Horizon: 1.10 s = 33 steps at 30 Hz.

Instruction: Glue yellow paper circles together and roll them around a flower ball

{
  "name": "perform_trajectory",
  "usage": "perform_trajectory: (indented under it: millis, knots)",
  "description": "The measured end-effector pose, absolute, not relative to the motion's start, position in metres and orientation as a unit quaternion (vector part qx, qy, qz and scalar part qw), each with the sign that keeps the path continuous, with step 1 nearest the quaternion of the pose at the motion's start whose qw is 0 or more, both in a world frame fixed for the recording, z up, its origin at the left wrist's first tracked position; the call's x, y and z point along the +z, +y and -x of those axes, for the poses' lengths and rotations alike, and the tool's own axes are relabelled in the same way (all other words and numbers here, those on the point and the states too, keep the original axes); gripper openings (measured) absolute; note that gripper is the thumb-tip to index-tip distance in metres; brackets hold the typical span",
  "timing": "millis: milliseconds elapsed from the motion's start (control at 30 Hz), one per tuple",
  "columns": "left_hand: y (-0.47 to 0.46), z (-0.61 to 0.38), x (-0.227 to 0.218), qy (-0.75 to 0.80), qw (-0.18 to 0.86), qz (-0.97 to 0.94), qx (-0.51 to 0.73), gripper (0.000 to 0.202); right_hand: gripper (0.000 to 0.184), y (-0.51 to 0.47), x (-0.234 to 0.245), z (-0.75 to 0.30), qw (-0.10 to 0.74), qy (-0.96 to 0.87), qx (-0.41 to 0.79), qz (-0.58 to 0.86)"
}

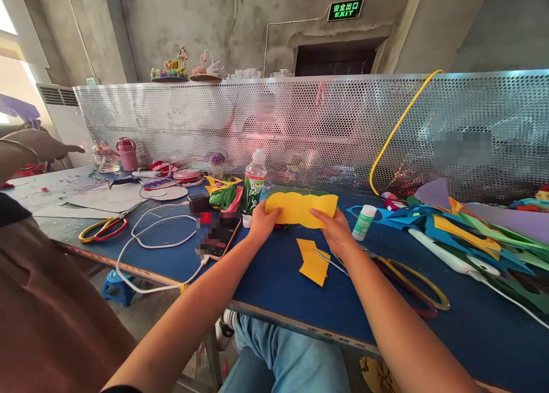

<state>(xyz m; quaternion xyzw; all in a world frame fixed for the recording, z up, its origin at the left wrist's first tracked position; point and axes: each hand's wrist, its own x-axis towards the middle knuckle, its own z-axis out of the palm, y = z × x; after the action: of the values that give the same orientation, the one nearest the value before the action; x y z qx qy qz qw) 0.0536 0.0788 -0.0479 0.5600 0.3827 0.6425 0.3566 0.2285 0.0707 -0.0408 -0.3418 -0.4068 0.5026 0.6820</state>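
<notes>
A strip of yellow craft sheet (295,209) with scalloped edges is stretched between my hands, above the blue table. Its left end is pinched by my left hand (263,220), thumb on the near face. At the other end my right hand (333,226) grips it the same way. Below lie yellow offcuts (314,262), with the blade tips of a pair of scissors (412,284) resting over them. The scissors' handles, yellow and dark red, lie right of my right forearm. A glue stick (364,222) stands upright just right of my right hand.
A green-labelled bottle (254,181) stands behind my left hand. Left of it lie a phone (218,237), a white cable (141,233) and red-yellow scissors (103,229). Coloured sheets (480,227) pile up at right beside a white glue gun (446,253). Another person's hand (43,144) reaches in from the left.
</notes>
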Motion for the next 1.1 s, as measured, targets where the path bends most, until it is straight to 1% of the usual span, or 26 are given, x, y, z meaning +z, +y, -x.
perform_trajectory:
  millis: [133, 233, 333, 400, 533, 633, 700, 867, 1000, 1100]
  knots:
    - [0.072, -0.054, -0.043, 0.389, 0.318, -0.564, 0.656, 0.015, 0.043, 0.07, -0.035, -0.231, 0.699, -0.371, 0.512, 0.335]
    - [0.058, -0.054, -0.026, 0.386, 0.285, -0.574, 0.663, 0.014, 0.038, 0.069, -0.032, -0.233, 0.698, -0.388, 0.526, 0.292]
    - [0.04, -0.045, 0.01, 0.389, 0.242, -0.586, 0.668, 0.015, 0.032, 0.067, -0.032, -0.234, 0.651, -0.44, 0.565, 0.252]
    - [0.03, -0.032, 0.042, 0.419, 0.173, -0.601, 0.658, 0.005, 0.03, 0.066, -0.033, -0.233, 0.618, -0.461, 0.588, 0.244]
    - [0.03, 0.004, 0.102, 0.489, 0.055, -0.612, 0.619, 0.015, 0.033, 0.065, -0.034, -0.233, 0.61, -0.449, 0.599, 0.26]
    - [0.051, 0.031, 0.126, 0.557, -0.012, -0.616, 0.557, 0.014, 0.033, 0.065, -0.034, -0.234, 0.603, -0.446, 0.601, 0.275]
    - [0.071, 0.047, 0.131, 0.636, -0.026, -0.604, 0.48, 0.014, 0.033, 0.065, -0.034, -0.234, 0.592, -0.449, 0.606, 0.285]
    - [0.129, 0.074, 0.121, 0.727, -0.018, -0.571, 0.381, 0.009, 0.036, 0.065, -0.035, -0.233, 0.575, -0.458, 0.603, 0.309]
    - [0.163, 0.089, 0.113, 0.764, -0.024, -0.567, 0.307, 0.021, 0.039, 0.067, -0.035, -0.231, 0.573, -0.451, 0.6, 0.327]
    - [0.178, 0.093, 0.106, 0.757, -0.034, -0.604, 0.247, 0.029, 0.041, 0.067, -0.034, -0.229, 0.574, -0.45, 0.598, 0.331]
